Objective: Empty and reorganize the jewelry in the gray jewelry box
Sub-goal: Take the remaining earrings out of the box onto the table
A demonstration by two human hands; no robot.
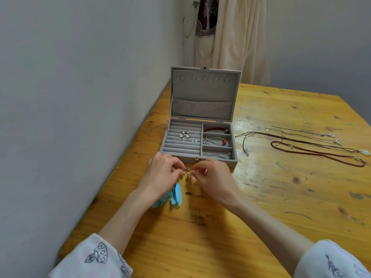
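Fingertips of left hand (160, 173) and right hand (212, 175) pinch small earrings (186, 171) just before the open box (198, 141). Necklaces (313, 145) lie out on the table (261, 207); earrings and bracelets remain inside, so emptying seems partway.

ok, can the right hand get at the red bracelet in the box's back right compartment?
Probably yes: the box lid stands open and nothing covers the red bracelet. But the right hand is pinching small jewelry with the left hand.
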